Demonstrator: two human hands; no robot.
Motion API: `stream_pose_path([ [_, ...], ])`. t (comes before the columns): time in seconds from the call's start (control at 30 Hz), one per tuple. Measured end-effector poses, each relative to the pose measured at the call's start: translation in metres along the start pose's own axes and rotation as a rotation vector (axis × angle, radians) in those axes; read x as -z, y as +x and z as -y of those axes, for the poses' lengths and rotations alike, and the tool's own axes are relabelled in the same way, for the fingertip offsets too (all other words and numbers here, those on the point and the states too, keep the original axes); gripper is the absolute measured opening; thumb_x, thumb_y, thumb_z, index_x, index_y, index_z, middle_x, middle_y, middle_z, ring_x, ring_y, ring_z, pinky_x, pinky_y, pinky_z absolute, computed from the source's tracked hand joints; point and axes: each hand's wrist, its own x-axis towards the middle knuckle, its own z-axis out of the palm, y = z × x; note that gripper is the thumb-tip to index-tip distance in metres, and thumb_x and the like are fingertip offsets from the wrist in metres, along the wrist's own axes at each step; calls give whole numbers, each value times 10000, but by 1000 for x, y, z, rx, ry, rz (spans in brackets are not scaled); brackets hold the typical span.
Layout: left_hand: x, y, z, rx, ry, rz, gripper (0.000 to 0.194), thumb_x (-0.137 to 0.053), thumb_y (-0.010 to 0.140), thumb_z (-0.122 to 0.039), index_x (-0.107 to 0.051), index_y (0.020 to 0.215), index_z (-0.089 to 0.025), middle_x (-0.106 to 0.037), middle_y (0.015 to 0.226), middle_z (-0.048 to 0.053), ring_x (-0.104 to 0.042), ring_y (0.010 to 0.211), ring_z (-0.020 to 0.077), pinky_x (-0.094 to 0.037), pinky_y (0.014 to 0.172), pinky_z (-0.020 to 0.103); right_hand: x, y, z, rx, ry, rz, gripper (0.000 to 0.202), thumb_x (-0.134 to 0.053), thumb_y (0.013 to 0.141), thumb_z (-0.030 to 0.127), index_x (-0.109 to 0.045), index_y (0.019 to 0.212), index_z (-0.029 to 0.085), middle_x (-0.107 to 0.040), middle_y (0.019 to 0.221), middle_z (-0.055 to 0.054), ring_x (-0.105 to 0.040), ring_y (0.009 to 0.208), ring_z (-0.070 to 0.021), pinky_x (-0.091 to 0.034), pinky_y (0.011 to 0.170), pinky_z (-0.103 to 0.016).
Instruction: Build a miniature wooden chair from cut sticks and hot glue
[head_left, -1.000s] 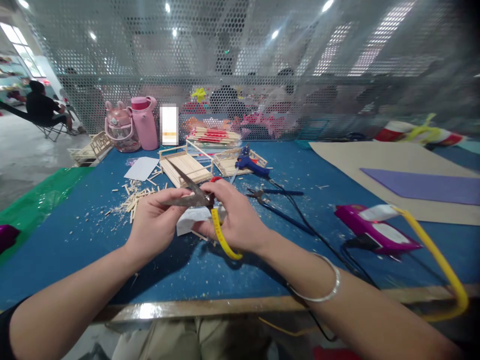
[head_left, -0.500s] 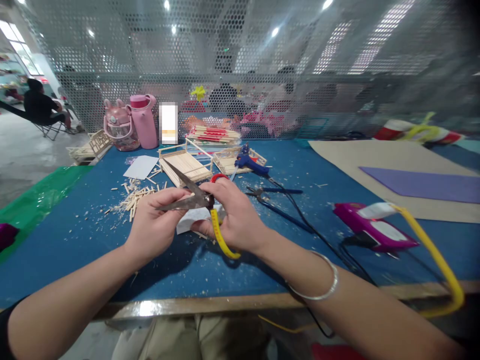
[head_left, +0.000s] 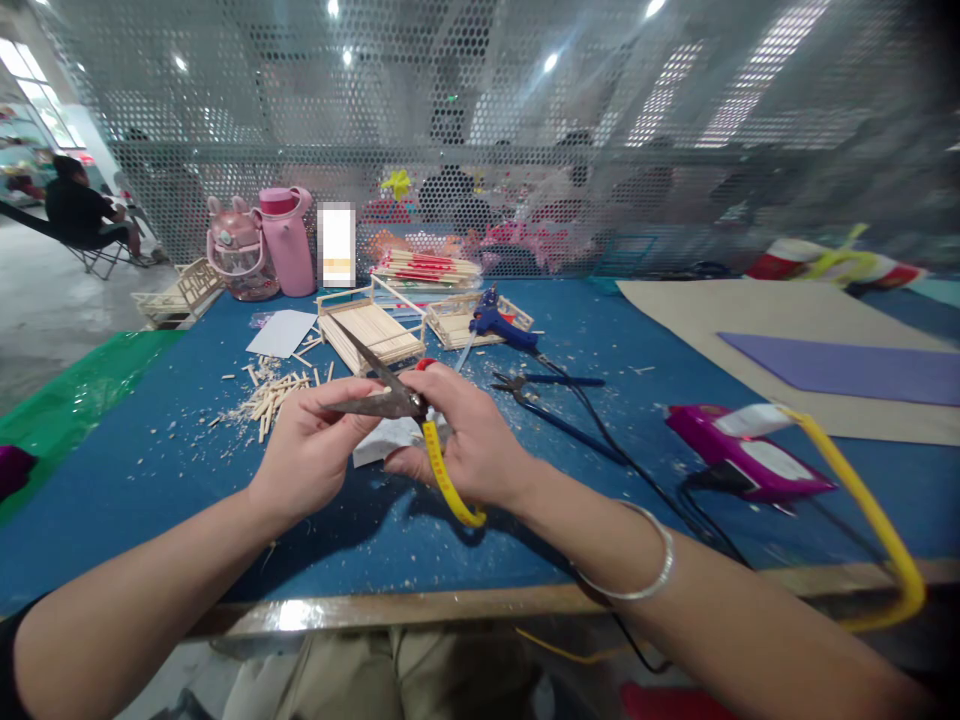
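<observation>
Scissors (head_left: 390, 395) with red and yellow handles are gripped in my right hand (head_left: 480, 440), blades spread and pointing left. Close to the blades, my left hand (head_left: 311, 445) is pinched, its thumb and forefinger at the lower blade. A tiny pale bit shows near the fingertips, too small to name. Under the hands lies a white paper (head_left: 375, 445), partly covered. Just beyond stands a small wooden stick model (head_left: 379, 335) with railings. Cut wooden sticks (head_left: 277, 400) are heaped left of it, with crumbs around.
A blue glue gun (head_left: 499, 325) rests against another stick model (head_left: 450, 325). Blue-handled pliers (head_left: 555, 410) lie to the right, near a purple device (head_left: 750, 465) with a yellow bar. Two pink bottles (head_left: 286, 245) stand at the back by a perforated metal screen. A person sits far left.
The scissors' yellow handle has swung slightly down and right, and the red handle is more hidden behind my right hand. My left hand stays nearly still at the blades.
</observation>
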Motion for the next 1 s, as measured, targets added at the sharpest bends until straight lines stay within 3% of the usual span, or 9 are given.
stream_pose_path([
  [0.2,0,0,-2,15,67,-31,168,-720,733,-363,-748,796,-209,-738,805,39,-656,737,159,-514,691,245,1,0,0,-18,1,50,549,-625,723,598,-525,1072,187,-559,870,-48,-516,797,-183,-447,706,-321],
  [0.43,1,-1,-2,10,57,-13,73,-709,747,-247,-747,808,-235,-736,797,15,-650,731,145,-502,686,226,4,3,0,70,-110,14,599,-618,720,612,-491,1089,158,-578,949,-84,-507,840,-197,-445,766,-347],
  [0.6,0,0,-7,7,50,-24,74,-729,718,-200,-749,771,-248,-732,756,-13,-639,687,124,-495,669,204,6,3,1,49,-122,31,581,-620,720,611,-504,1083,174,-575,928,-73,-511,827,-192,-443,742,-335],
  [0.83,0,1,-10,-15,93,-2,87,-729,727,-315,-741,731,-229,-725,747,15,-645,688,159,-507,651,250,10,4,2,39,-111,41,605,-578,713,670,-554,1034,157,-597,853,-71,-529,754,-177,-450,677,-308],
  [1.0,1,3,-6,-64,117,38,119,-668,793,-311,-735,769,-215,-720,766,33,-649,737,161,-504,682,252,15,3,1,3,-185,77,621,-563,703,694,-582,1007,153,-615,839,-72,-541,721,-174,-445,664,-303],
])
